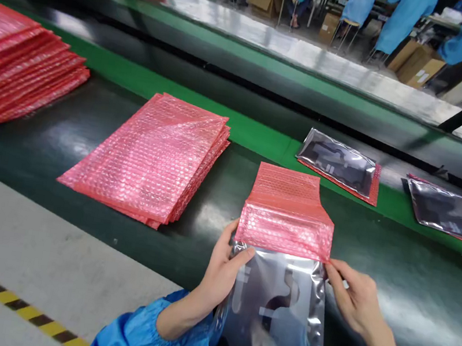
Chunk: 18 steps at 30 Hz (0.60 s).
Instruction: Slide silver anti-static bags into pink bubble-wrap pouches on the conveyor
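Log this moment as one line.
left hand: gripping wrapped panel | right hand: pinching pink bubble bag by corner | bag: at panel's far end | nearer bag stack: to left

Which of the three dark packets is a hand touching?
The nearest packet, its upper left edge under the left hand; the two far packets lie untouched.

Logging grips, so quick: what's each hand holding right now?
Left hand: closed on the shiny packet, thumb on top.
Right hand: closed, pinching the pink bag at its corner.
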### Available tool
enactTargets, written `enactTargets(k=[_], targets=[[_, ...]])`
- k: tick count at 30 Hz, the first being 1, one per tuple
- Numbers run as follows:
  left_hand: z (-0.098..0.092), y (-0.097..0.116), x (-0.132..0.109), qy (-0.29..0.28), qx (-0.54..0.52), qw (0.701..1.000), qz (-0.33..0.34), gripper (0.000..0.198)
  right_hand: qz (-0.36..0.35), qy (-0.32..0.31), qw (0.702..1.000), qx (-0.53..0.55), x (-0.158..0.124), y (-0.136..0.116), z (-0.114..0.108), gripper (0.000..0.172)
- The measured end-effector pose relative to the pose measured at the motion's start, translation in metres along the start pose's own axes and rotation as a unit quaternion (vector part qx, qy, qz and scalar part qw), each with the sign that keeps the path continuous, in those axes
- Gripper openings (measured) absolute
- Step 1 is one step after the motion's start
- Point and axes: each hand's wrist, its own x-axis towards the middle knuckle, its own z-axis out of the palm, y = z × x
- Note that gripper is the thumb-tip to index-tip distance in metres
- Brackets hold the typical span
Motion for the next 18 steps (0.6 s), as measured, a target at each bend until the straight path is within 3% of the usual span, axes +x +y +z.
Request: enactTargets(k=[3,6,8,14,18], targets=[[-0.007,-0.004,-0.002,0.026,0.018,0.999,0.023,0.067,-0.044,-0.027,0.999,-0.012,-0.013,-0.003,0.01,0.037],[-0.014,-0.006,-0.001,0.046,0.106,0.991,0.072,0.038,-0.041,-0.026,0.999,-0.004,-0.025,-0.007,0.019,0.036],[-0.019,-0.007,-0.002,0.052,0.17,0.979,0.1,0.034,-0.03,-0.036,0.999,0.012,-0.032,-0.009,0.024,0.034],[-0.039,-0.011,-0.024,0.017,0.345,0.934,0.092,0.042,0.081,-0.115,0.987,0.083,-0.057,-0.01,0.042,0.04],[-0.055,-0.017,-0.04,-0.009,0.489,0.866,0.108,0.035,0.167,-0.182,0.961,0.127,-0.075,-0.006,0.045,0.04]])
